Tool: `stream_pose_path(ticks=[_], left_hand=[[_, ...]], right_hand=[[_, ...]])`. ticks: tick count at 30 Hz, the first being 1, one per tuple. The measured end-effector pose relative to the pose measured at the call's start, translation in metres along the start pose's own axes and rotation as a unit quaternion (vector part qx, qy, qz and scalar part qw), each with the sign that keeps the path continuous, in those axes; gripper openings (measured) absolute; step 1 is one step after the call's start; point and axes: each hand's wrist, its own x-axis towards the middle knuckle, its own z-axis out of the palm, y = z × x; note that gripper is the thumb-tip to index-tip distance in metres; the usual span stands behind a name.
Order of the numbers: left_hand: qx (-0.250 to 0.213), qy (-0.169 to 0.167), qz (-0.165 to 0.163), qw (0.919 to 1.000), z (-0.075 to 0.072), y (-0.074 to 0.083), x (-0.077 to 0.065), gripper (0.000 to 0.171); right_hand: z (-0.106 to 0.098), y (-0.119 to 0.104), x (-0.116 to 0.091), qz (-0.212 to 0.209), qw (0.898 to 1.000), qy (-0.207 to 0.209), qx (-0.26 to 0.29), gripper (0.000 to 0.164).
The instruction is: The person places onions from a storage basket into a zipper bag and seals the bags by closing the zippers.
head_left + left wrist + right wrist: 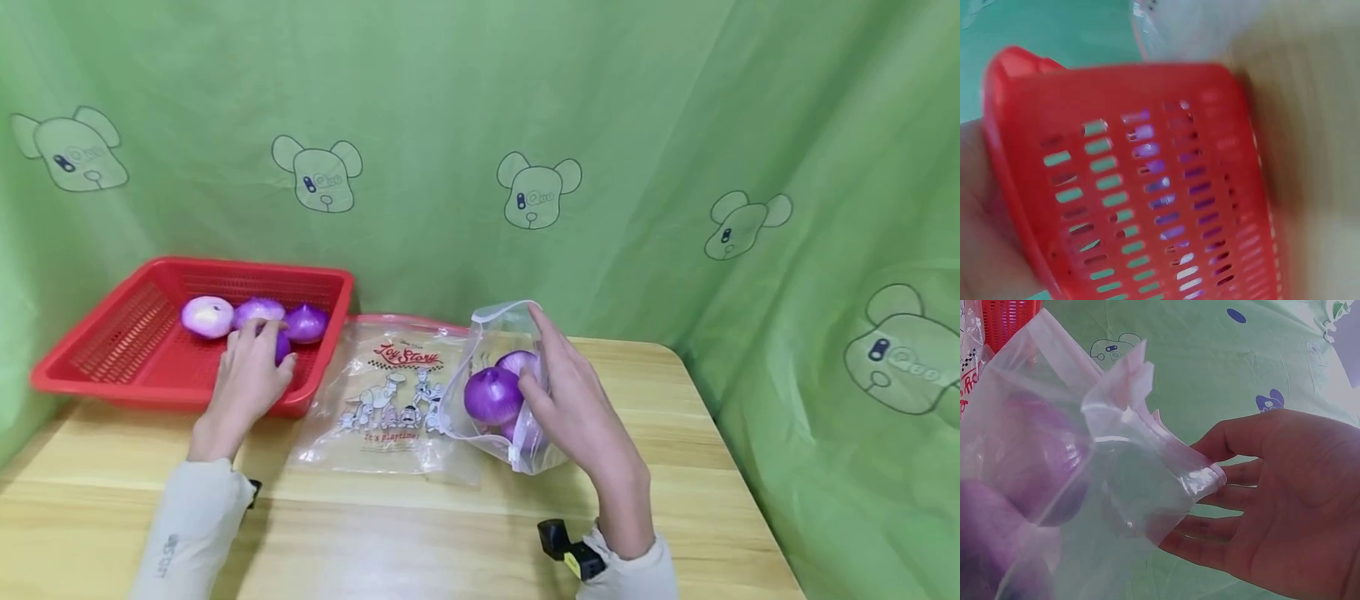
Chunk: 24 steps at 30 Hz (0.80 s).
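In the head view my left hand (247,371) reaches over the near rim of the red basket (135,396). Its fingers curl over a purple onion (282,346), partly hidden beneath them. Beside it in the basket lie a paler onion (207,317) and two more purple ones. My right hand (581,408) grips the mouth of a clear zip bag (1122,437), thumb on one side of the edge and fingers on the other. Inside that upright, gaping bag are several purple onions (492,396). From the left wrist, the basket's slotted wall hides the onions and most of the hand.
A clear printed bag (397,417) with a red top edge lies flat between basket and zip bag. All stand on a wooden table (390,533). A green curtain (427,100) with bear heads hangs behind and along the right side.
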Motion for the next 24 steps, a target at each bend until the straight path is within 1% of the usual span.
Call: stream_pose_path(ticks=[3, 6, 8, 11, 13, 15, 19, 24], left_hand=[[0.022, -0.027, 0.004, 0.9994, -0.002, -0.01, 0.014, 0.049], [0.043, -0.062, -0.005, 0.9971, -0.005, -0.018, 0.027, 0.047], [0.055, -0.095, -0.017, 0.9938, -0.007, -0.022, 0.033, 0.05], [0.064, -0.146, -0.035, 0.9866, -0.009, -0.025, 0.04, 0.055], [0.065, -0.172, -0.042, 0.9821, -0.01, -0.026, 0.044, 0.058], [0.068, -0.187, -0.047, 0.9789, -0.011, -0.027, 0.046, 0.06], [0.075, -0.201, -0.053, 0.9754, -0.011, -0.029, 0.048, 0.063], [0.072, -0.222, -0.059, 0.9707, -0.01, -0.034, 0.048, 0.061]], right_hand=[[0.001, 0.0, 0.0, -0.002, 1.0, 0.002, -0.002, 0.076], [0.001, -0.001, 0.001, -0.004, 1.0, -0.001, -0.005, 0.075], [0.002, -0.001, 0.001, -0.004, 1.0, -0.003, -0.008, 0.075], [0.002, -0.001, 0.0, -0.003, 1.0, -0.004, -0.011, 0.075], [0.002, -0.001, 0.0, -0.004, 1.0, -0.002, -0.013, 0.075], [0.001, -0.001, 0.0, -0.005, 1.0, -0.002, -0.014, 0.075], [0.001, -0.002, 0.0, -0.007, 1.0, -0.001, -0.016, 0.075], [0.002, -0.003, 0.0, -0.003, 1.0, -0.003, -0.015, 0.074]])
